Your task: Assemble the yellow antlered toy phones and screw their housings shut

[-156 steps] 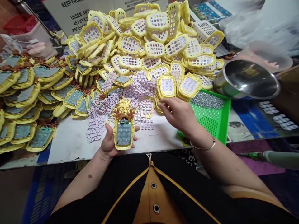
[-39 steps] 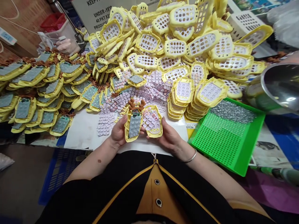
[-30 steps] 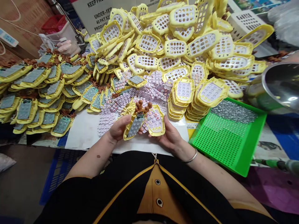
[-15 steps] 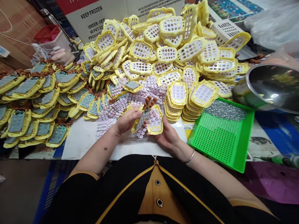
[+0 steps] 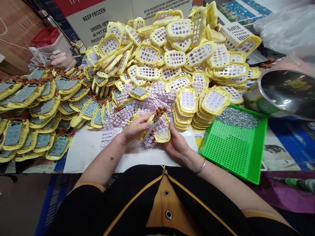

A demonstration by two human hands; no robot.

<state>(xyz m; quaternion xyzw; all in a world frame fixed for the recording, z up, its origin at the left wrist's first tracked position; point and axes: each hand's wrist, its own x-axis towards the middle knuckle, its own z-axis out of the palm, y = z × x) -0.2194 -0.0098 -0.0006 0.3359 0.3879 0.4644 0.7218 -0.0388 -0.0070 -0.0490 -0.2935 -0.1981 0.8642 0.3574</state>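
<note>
Two halves of one yellow plastic casing are in hand in the head view, just above the white paper (image 5: 81, 152) on the table's near edge. The left grip (image 5: 136, 128) is closed around a tilted yellow back shell (image 5: 144, 135) with a grey panel, brown antlers (image 5: 160, 111) on top. The right grip (image 5: 178, 146) holds a yellow front shell (image 5: 162, 132) by its edge; whitish keys sit in it. The halves look close together but unjoined, so this unit seems part-assembled, with the closing left.

Elsewhere, filled back shells (image 5: 14, 132) lie in a broad heap on the left, open, their grey panels facing up. Two stacks of front shells (image 5: 188, 100) with keys fitted stand right of centre, apparently prepared. Behind them, a large pile of yellow shells with holes (image 5: 178, 29) looks still to be fitted with keys. Loose white-and-pink key sheets (image 5: 134, 109) lie between.

As for containers, a green perforated plastic tray (image 5: 226, 152) holds small silvery metal pieces (image 5: 237, 117) at its far end, probably screws. A shiny steel bowl (image 5: 253, 98), tipped towards the camera, shows a few yellow specks, either contents or reflections. At far left, a red plastic basket (image 5: 46, 36) sits at a pale tub (image 5: 70, 60), near pink bottles (image 5: 57, 58).
</note>
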